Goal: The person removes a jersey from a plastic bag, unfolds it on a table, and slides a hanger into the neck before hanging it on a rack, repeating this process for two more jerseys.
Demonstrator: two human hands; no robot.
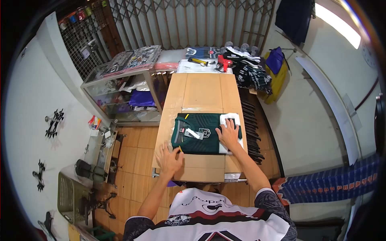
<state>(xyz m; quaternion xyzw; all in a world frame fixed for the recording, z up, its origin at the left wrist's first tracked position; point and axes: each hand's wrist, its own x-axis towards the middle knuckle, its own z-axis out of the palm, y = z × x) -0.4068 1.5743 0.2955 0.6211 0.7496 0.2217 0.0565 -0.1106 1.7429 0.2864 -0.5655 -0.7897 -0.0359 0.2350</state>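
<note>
A folded dark green jersey [197,142] lies flat on a cardboard-covered table [203,92], its collar toward the left. On its chest are a badge [206,133] and a white tag [193,132]. My right hand [229,135] rests with fingers spread over the jersey's right end, where a white strip [223,149] shows beside the green cloth. At the lower left corner, next to the collar, my left hand [170,161] has its fingers apart, with the fingertips right at the jersey's edge. Neither hand grips anything.
Beyond the cardboard sit a red tape dispenser [224,63], a yellow-and-black tool [198,61] and piled dark clothes [251,72]. A glass display case [132,94] stands at the left. Dark hangers [251,132] line the table's right side. A green basket [68,197] is at lower left.
</note>
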